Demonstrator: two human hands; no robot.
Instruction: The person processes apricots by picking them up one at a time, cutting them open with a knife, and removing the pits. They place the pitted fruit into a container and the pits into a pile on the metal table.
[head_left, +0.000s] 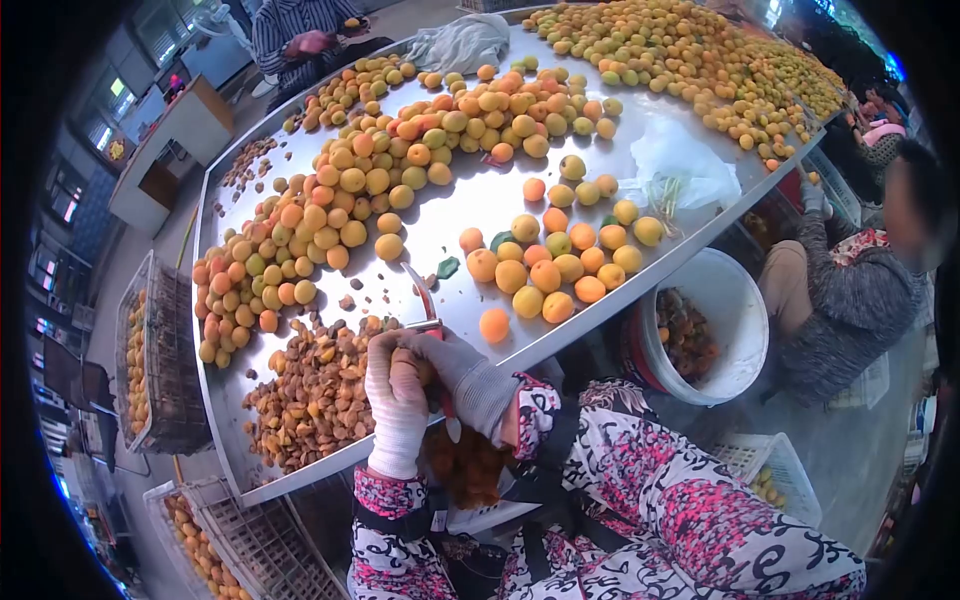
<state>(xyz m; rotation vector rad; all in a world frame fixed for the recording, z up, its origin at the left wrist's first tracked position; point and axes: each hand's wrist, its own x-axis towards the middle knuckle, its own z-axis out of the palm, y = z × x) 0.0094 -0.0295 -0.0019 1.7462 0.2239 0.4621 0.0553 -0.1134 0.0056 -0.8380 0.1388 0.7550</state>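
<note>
My left hand (398, 405), in a white knit glove, is closed at the front edge of the metal table (525, 355); what its fingers hold is hidden. Right against it, my right hand (472, 382) in a grey glove is wrapped round a red-handled metal hand tool (425, 300), which sticks up above the fingers and shows again below them. Just left of the hands lies a heap of brown apricot pits (320, 390). Loose apricots (548, 262) sit beyond the right hand. Orange fruit pieces (468, 465) fill a container below my hands.
A long bank of apricots (345, 195) crosses the table, with a larger pile (690, 60) at the far right. A white bucket (735, 335) holds fruit scraps. Crates (160, 360) stand at left. One person (840, 290) sits at right, another (300, 40) across the table.
</note>
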